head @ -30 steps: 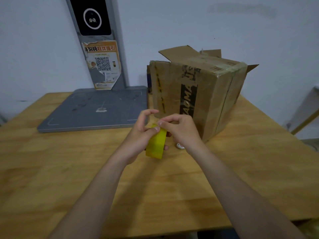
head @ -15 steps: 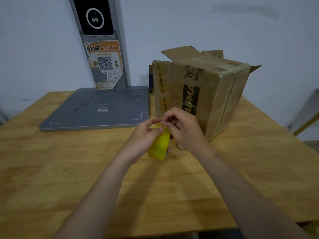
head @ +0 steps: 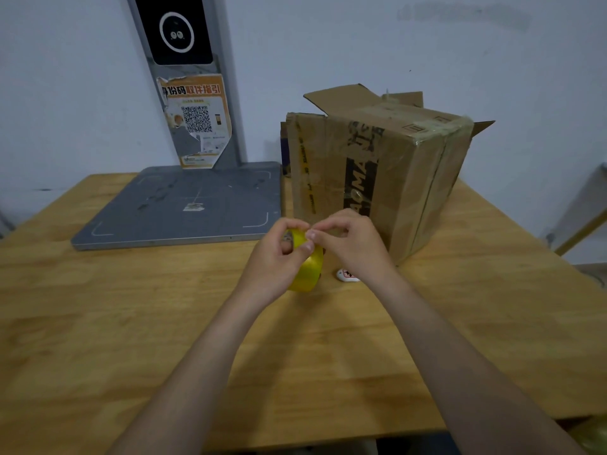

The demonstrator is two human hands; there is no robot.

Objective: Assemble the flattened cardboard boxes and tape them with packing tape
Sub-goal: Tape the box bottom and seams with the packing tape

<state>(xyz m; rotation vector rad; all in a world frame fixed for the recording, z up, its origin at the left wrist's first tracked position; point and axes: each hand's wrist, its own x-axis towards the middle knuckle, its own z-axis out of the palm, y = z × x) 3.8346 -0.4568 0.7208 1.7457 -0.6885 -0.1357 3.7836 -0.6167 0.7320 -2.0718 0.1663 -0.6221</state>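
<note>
At centre, left hand [head: 272, 257] grips the yellow tape roll [head: 308, 270], partly covering it; right hand [head: 354, 247] pinches its top rim, tape end indiscernible. Behind stands the cardboard box [head: 394, 165]; white object [head: 345, 275] half-hidden beneath right wrist.

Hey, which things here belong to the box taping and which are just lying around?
In use: yellow tape roll, gripped by the left hand, pinched by the right hand; cardboard box.
Lying about: grey platform, QR-code poster, small white object.
</note>
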